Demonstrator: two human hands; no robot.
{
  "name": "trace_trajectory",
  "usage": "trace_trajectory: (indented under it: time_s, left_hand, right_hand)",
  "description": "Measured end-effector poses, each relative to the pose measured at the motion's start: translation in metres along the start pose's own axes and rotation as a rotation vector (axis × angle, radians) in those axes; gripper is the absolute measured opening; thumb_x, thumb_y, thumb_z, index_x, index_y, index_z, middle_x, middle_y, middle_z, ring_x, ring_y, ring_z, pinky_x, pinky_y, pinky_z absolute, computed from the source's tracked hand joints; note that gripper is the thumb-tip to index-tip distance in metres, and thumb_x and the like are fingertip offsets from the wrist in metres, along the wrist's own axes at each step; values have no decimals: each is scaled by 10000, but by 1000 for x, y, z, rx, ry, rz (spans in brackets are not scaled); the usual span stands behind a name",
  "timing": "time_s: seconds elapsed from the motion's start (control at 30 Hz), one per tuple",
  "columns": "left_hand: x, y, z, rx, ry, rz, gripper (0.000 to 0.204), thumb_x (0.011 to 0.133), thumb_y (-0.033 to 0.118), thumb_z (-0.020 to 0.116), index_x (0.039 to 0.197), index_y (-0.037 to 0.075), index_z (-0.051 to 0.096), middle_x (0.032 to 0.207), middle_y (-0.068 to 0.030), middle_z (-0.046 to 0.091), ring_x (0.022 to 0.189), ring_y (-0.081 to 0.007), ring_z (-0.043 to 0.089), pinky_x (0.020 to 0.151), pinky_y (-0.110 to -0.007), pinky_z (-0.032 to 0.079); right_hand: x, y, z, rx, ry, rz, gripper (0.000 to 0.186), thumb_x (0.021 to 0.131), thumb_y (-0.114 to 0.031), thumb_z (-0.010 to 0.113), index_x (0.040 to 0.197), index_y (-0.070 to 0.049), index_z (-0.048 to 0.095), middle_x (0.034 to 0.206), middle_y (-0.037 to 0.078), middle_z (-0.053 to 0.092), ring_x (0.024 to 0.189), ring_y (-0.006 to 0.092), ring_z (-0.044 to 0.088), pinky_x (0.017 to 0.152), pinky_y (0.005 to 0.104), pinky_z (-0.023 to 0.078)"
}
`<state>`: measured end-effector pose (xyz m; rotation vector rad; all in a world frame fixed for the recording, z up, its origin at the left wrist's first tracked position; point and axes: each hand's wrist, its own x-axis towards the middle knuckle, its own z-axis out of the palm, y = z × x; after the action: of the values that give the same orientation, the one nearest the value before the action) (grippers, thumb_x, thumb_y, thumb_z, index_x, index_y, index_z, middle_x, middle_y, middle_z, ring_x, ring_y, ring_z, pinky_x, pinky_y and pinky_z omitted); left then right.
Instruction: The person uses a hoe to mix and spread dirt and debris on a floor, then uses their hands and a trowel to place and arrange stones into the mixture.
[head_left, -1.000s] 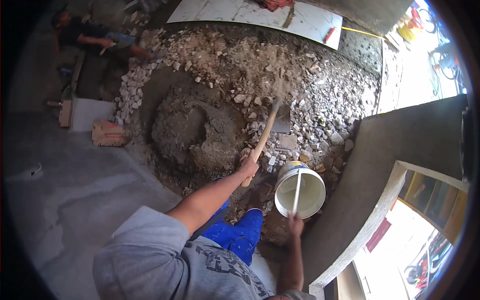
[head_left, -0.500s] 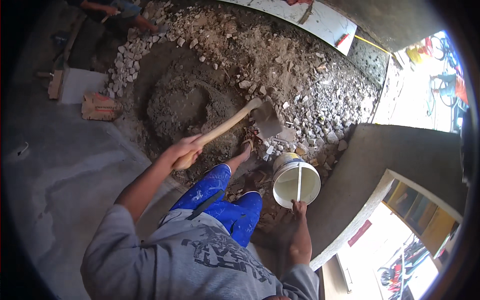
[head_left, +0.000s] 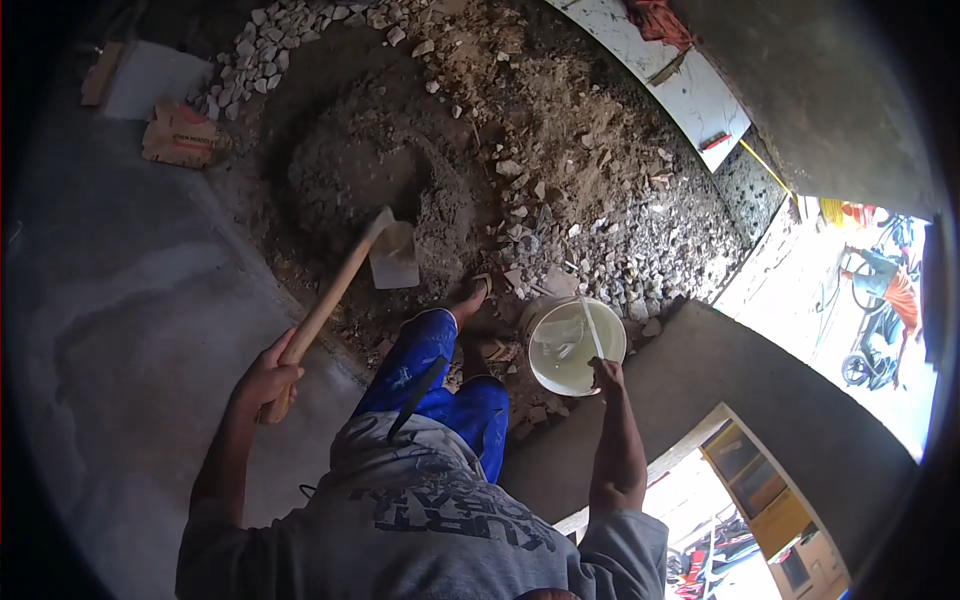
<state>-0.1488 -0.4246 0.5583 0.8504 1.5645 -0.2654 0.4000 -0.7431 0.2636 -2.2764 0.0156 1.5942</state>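
Observation:
My left hand (head_left: 268,377) is closed round the wooden handle of a hoe (head_left: 333,292), near its butt end. The hoe's flat metal blade (head_left: 397,258) is over the near edge of a wet grey mortar heap (head_left: 440,215), which has a hollow in its middle. Whether the blade touches the heap I cannot tell. My right hand (head_left: 606,375) grips the handle of a white bucket (head_left: 534,365), whose open mouth faces me. Something shiny shows inside the bucket, perhaps liquid. The bucket is beside my feet, at the edge of the gravel.
White stones (head_left: 270,45) lie at the far left, near a torn paper sack (head_left: 185,136). Gravel (head_left: 640,250) and loose soil (head_left: 560,130) spread to the right of the heap. A low grey wall (head_left: 790,365) stands at the right. Beyond an opening, a person (head_left: 895,290) is outside.
The hoe has swung left and nearer to me, from beside the gravel to the mortar heap. My left hand has moved left and down. The bucket has shifted slightly left, and the view has turned.

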Motion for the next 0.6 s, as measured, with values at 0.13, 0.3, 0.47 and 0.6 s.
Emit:
trace_trajectory:
  time_s: [0.13,0.3,0.47,0.6]
  left_hand:
    - [-3,-2,-15,-110,69,-34,812,816,9,579,1520,90,182,870,-78,572,528,-147,547,495,-329,498]
    - [-2,-13,-25,-146,138,-65,809,817,7,580,1519,93,188,869,-76,564,528,-151,545,492,-330,496]
    - [10,-9,-13,-123,91,-71,815,807,-5,585,1517,87,197,845,-72,552,529,-158,548,486,-335,491]
    - [10,0,3,-93,11,-92,816,799,-5,582,1516,83,202,850,-78,567,546,-155,561,515,-329,502]
  right_hand:
    - [4,-47,2,-70,21,-98,242,747,-244,642,642,-39,567,530,33,484,448,154,491,428,329,434]
    - [38,-91,19,-189,6,-199,209,777,-248,627,739,-44,642,572,61,545,490,180,551,460,334,473]
    - [141,-97,14,-843,102,-812,249,868,-306,554,907,-122,718,726,163,672,694,283,689,603,412,548]
    - [183,-143,8,-941,136,-716,268,819,-370,614,944,-158,721,763,161,683,757,315,689,669,439,533]
